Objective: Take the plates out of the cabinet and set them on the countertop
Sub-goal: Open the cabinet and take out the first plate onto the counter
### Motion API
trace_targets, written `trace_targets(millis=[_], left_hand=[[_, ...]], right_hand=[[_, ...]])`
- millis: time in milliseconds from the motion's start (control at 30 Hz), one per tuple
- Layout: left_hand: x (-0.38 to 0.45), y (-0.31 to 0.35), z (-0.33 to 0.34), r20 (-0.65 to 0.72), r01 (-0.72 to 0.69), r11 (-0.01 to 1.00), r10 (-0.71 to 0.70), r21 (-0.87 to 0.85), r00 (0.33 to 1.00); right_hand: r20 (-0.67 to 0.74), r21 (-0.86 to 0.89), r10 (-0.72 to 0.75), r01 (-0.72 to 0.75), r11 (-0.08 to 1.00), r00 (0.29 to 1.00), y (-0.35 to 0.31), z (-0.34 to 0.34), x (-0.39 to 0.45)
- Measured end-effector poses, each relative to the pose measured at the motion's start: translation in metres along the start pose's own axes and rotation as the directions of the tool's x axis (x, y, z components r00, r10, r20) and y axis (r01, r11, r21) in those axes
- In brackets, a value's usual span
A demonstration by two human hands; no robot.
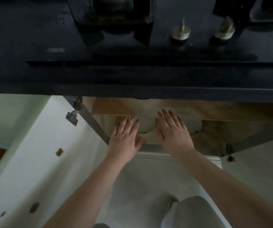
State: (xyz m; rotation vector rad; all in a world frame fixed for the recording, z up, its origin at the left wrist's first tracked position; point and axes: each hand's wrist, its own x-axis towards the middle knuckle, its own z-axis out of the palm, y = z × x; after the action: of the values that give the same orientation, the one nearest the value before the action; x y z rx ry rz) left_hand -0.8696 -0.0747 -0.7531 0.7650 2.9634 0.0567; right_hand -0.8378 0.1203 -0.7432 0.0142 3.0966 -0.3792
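A stack of pale plates (146,125) sits on the lower wooden shelf inside the open cabinet below the dark countertop (132,76). My left hand (125,137) and my right hand (173,132) reach into the cabinet, one on each side of that stack, fingers spread and flat. Neither hand grips anything that I can see. A second pale round plate (193,126) shows just right of my right hand, partly hidden by it. An upper wooden shelf (112,106) overhangs the plates.
The white cabinet door (34,153) stands open on the left, with its hinge (74,112) near the frame. Another door (255,170) is open on the right. Two stove knobs (181,32) sit on the dark countertop. My knee (190,211) is below.
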Motion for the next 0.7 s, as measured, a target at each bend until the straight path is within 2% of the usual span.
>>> trace_targets(millis=[300,433,533,700], left_hand=[[0.047,-0.015,0.065,-0.268,0.094,0.996,-0.089,0.006,0.959],[0.063,-0.023,0.085,-0.384,0.052,0.998,-0.036,0.030,0.923],[0.071,-0.031,0.092,-0.423,0.036,0.998,-0.015,0.043,0.906],[0.076,-0.038,0.091,-0.417,0.045,0.999,-0.031,0.024,0.908]], right_hand=[[-0.255,-0.069,-0.078,0.062,0.996,0.964,0.024,0.069,0.045],[-0.318,-0.137,-0.141,0.101,0.985,0.938,0.024,0.084,0.061],[-0.336,-0.206,-0.163,0.097,0.974,0.928,0.025,0.091,0.068],[-0.375,-0.207,-0.160,0.085,0.975,0.913,0.028,0.099,0.069]])
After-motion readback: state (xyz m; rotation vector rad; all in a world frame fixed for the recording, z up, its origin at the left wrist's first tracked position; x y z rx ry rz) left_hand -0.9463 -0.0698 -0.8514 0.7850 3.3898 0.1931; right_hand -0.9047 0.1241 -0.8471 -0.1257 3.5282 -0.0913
